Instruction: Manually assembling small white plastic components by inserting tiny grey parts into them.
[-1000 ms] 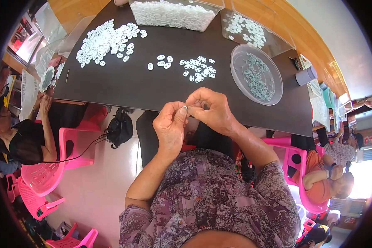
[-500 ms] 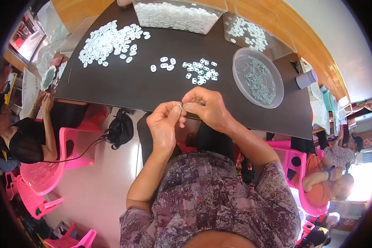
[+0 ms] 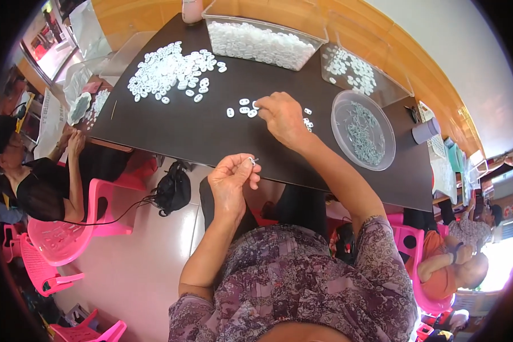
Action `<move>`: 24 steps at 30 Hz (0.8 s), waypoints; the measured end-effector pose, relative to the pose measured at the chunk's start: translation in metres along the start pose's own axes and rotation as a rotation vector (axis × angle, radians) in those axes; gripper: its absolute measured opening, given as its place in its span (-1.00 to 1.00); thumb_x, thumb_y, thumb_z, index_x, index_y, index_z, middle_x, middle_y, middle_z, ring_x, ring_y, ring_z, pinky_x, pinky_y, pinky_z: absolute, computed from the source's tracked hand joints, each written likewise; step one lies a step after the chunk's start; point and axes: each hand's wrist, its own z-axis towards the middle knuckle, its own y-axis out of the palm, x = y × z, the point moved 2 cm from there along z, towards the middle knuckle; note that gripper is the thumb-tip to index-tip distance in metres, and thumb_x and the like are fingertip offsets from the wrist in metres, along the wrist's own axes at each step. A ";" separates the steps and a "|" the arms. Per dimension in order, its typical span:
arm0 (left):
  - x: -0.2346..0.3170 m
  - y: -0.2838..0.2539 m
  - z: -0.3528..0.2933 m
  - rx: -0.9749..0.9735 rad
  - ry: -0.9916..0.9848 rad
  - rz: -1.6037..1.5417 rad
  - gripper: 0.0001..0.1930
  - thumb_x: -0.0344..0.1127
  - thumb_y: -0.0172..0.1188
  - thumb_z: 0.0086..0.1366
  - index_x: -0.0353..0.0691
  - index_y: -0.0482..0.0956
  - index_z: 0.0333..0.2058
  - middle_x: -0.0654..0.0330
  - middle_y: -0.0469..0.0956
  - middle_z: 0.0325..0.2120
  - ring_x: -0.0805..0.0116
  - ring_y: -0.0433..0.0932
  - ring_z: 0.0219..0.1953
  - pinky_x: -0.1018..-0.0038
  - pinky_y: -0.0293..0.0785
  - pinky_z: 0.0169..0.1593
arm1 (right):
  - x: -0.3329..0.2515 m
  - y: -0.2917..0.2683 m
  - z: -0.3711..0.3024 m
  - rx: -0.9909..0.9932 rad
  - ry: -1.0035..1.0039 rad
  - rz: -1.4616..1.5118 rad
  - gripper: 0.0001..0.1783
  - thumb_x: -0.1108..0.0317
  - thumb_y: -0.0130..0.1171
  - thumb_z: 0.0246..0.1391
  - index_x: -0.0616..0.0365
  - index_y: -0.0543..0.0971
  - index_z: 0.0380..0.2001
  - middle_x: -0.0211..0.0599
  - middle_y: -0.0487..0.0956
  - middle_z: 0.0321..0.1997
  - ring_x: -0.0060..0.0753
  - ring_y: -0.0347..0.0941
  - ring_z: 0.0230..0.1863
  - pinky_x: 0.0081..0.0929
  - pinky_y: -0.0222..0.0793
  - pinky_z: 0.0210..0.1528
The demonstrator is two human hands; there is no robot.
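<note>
My left hand [image 3: 231,179] hovers just off the near edge of the dark table [image 3: 199,131], its fingertips pinched on a small white ring piece [image 3: 251,162]. My right hand [image 3: 279,114] is stretched out over the table, fingers curled down onto a small scatter of white pieces [image 3: 242,107]; whether it grips one is hidden. A big heap of the same white pieces [image 3: 168,71] lies farther left.
A clear bin of white pieces [image 3: 262,43] stands at the back, a clear tray [image 3: 353,71] beside it, and a round clear dish [image 3: 363,130] of thin parts at right. A person sits on a pink chair [image 3: 57,239] at left; a black bag [image 3: 174,188] lies underneath.
The hands were together near the table edge. My right hand has moved away forward to the small scatter of pieces. The left hand stays near the edge with its piece.
</note>
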 end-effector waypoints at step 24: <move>0.008 -0.004 -0.002 0.031 0.027 -0.007 -0.86 -0.44 0.12 0.21 -0.44 0.50 -0.32 0.08 0.54 -0.52 0.47 0.46 -0.62 0.61 0.37 -0.57 | -0.035 -0.029 -0.036 -0.310 0.642 0.921 -0.80 0.42 0.15 0.01 0.22 0.58 -0.25 -0.38 0.57 -0.50 -0.70 0.43 -0.47 -0.75 0.27 -0.49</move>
